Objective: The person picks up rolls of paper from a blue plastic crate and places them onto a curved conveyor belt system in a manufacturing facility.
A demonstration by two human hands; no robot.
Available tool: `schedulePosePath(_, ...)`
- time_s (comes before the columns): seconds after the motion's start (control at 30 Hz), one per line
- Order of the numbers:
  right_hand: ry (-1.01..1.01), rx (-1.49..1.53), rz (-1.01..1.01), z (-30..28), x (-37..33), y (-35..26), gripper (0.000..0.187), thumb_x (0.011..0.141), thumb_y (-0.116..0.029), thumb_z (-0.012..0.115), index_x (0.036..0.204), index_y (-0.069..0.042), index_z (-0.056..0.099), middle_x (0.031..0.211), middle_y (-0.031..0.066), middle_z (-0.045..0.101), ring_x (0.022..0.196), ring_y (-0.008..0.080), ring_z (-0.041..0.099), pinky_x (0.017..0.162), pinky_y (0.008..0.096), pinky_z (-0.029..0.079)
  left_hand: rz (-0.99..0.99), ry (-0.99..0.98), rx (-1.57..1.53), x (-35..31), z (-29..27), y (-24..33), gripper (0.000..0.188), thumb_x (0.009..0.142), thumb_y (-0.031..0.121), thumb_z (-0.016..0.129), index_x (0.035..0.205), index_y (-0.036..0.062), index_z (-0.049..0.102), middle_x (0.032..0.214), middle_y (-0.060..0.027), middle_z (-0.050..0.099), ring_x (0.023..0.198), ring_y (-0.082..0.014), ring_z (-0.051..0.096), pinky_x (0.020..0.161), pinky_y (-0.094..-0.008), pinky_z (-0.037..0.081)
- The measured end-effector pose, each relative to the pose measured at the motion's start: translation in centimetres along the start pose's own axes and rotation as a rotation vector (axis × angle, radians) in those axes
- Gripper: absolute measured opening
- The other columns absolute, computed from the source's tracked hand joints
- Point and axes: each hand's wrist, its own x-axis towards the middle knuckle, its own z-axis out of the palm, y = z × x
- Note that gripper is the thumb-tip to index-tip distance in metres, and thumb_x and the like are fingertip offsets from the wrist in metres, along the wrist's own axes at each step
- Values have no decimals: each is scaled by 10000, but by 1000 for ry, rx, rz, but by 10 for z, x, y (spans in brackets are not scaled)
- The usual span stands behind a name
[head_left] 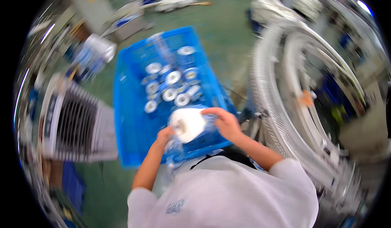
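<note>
A white spool of thread [188,124] wrapped in clear plastic film is held over the near end of a blue plastic crate [130,122]. My left hand [164,136] grips the spool and its film from the lower left. My right hand [225,122] holds the right side of the spool and the film. Several more white spools [169,85] lie in the crate beyond my hands. The picture is blurred by motion.
A large round white machine frame [285,102] stands to the right. A white unit with dark slats [75,124] sits to the left. Bags and boxes [134,12] lie on the green floor [220,28] farther off.
</note>
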Motion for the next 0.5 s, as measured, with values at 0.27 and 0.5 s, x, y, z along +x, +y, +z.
schedulePosePath(0.27, 319, 549, 194, -12, 4, 30, 338, 728, 115, 397, 943, -42, 606, 896, 20, 612, 808, 82, 539, 701, 203, 407, 51, -126, -76, 44, -1, -28, 581, 798, 221, 637, 1272, -34, 418, 1119, -145, 588, 958, -237, 604, 811, -318, 486)
schedulePosePath(0.5, 560, 141, 291, -79, -15, 122, 159, 732, 6, 485, 787, -9, 633, 746, 25, 622, 702, 106, 553, 661, 237, 440, 181, -124, -122, 26, 39, 2, 451, 813, 132, 597, 1213, -40, 480, 1081, -136, 606, 916, -208, 611, 773, -304, 491)
